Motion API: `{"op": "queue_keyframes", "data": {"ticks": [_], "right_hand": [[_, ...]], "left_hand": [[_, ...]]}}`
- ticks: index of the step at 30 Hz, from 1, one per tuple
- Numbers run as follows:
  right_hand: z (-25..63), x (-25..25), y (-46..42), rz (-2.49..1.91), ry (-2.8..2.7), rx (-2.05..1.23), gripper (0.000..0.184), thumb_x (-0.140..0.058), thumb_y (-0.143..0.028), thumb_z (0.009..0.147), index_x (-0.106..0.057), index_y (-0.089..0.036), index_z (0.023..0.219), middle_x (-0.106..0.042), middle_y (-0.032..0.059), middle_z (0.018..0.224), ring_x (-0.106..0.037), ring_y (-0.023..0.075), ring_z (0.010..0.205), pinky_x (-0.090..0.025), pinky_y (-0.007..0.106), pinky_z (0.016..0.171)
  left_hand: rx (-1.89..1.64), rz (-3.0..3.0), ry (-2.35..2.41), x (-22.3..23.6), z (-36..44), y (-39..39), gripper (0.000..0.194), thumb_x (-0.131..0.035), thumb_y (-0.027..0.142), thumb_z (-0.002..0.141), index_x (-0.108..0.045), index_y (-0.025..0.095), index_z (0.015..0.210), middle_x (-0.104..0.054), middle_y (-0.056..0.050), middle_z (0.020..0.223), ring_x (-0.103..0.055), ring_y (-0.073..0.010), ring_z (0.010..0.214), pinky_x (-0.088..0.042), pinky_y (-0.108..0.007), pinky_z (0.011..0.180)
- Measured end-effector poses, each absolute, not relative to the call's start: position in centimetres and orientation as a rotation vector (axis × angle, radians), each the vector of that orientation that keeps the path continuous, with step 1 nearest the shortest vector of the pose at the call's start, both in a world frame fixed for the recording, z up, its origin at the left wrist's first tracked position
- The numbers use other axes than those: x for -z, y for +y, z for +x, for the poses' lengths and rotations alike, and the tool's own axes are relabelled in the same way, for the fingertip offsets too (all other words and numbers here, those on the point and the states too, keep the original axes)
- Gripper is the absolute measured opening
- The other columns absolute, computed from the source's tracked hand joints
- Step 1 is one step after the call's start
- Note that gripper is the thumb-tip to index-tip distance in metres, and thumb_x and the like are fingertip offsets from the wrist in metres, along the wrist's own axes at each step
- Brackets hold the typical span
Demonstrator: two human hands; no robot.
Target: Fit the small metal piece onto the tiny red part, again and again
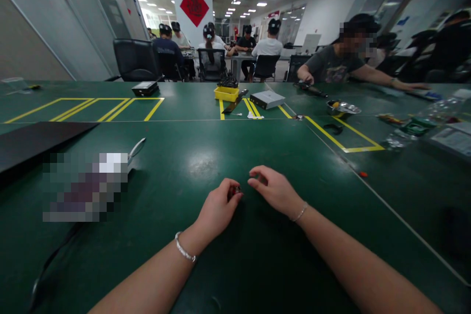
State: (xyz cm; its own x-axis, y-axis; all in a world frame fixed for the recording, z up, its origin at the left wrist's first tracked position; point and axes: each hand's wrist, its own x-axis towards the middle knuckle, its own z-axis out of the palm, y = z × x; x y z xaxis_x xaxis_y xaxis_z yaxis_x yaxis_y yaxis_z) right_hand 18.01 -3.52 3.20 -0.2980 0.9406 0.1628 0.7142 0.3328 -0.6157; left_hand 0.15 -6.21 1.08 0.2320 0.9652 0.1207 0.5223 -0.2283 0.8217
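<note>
My left hand (217,206) is closed with thumb and fingers around a small red and metallic piece (237,190). Most of that piece is hidden by the fingers, and its kind cannot be made out. Just to the right, my right hand (274,187) is slightly curled, its thumb and fingers apart with nothing seen between them. A small gap separates the two hands. Both are over the green tabletop (176,167).
To the left lies a blurred-out flat object (88,186) with a cord. Farther back are a yellow tray (226,93), a grey box (267,99), a black box (145,88) and a foil bowl (344,108). A plastic bottle (415,125) lies at right. A person (334,61) works across the table.
</note>
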Motion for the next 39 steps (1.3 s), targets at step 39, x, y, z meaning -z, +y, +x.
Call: {"op": "queue_keyframes", "data": {"ticks": [39], "right_hand": [[15.1,-2.5,-4.7,-1.078,-0.654,-1.814,0.018,-0.059,-0.005,0.060,-0.060,-0.014,0.075,-0.060,0.0025,0.083,-0.055,0.0049,0.067,-0.046,0.017,0.069]], "left_hand": [[-1.031,1.758,1.356,-0.8,-0.3,-5.5,0.024,-0.045,0.021,0.076,-0.054,0.023,0.098,-0.059,-0.001,0.089,-0.054,-0.0127,0.079,-0.043,-0.026,0.072]]}}
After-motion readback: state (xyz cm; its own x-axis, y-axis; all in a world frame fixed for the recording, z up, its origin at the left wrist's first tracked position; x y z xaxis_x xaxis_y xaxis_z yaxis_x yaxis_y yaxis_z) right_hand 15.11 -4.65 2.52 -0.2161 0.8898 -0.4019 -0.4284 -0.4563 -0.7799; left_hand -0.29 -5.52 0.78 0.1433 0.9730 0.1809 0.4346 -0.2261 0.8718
